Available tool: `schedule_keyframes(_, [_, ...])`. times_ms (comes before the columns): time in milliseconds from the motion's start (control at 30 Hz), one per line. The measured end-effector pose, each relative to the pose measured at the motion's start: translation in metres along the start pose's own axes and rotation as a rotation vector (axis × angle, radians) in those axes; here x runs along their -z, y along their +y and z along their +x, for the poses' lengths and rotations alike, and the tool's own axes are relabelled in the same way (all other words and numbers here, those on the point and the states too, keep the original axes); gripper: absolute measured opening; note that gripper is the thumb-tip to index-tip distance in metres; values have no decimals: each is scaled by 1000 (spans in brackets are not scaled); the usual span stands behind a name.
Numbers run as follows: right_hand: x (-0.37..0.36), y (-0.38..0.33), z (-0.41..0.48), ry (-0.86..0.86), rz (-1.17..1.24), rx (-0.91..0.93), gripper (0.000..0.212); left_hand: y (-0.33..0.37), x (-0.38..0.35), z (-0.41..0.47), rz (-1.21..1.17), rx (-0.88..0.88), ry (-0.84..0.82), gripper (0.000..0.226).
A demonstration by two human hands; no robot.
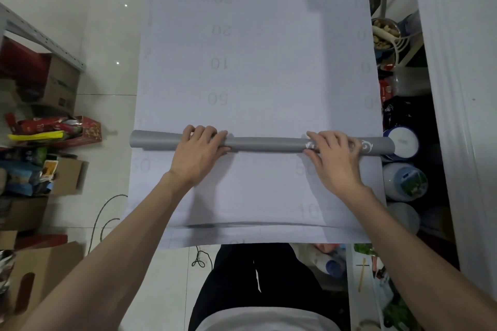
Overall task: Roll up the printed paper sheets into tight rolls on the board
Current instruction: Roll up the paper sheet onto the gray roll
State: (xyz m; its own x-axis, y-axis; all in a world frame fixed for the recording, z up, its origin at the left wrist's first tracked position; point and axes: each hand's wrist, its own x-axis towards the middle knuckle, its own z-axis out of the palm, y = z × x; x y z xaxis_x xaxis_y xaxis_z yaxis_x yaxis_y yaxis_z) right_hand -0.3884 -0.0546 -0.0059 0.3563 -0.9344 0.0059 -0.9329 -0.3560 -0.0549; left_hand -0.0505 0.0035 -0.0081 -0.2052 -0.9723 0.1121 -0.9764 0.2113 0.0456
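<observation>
We see grey roll [266,144] lying crosswise on white printed sheet [255,62], faint numbers on it. Our left hand [201,148] curls fingers over roll left of middle; right hand [333,154] grips it near right end. Cardboard box [63,80] at far left.

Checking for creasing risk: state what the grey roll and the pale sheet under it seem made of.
Grey roll: probably paper or thin film, matt grey outside; it curls smoothly into a tight tube without cracking. Pale sheet: seemingly thin matt paper; it lies flat, and its faint numbers look as if seen through it.
</observation>
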Motion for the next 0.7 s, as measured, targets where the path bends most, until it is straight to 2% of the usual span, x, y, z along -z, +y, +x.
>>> schedule_keyframes(100, [4, -1, 3, -7, 77, -52, 31, -1, 6, 6, -24, -17, 36, 30])
schedule_keyframes(200, [-1, -2, 0, 30, 49, -32, 33, 0, 0, 7, -14, -27, 31, 29])
schedule_keyframes(367, [-3, 1, 1, -47, 0, -6, 51, 4, -5, 3, 29, 36, -95, 58])
schedule_keyframes(567, [3, 3, 5, -37, 76, -66, 44, 4, -1, -6, -14, 67, -68, 47])
schedule_keyframes(700, [-6, 4, -2, -37, 53, -33, 48, 4, -3, -8, 19, 74, -96, 47])
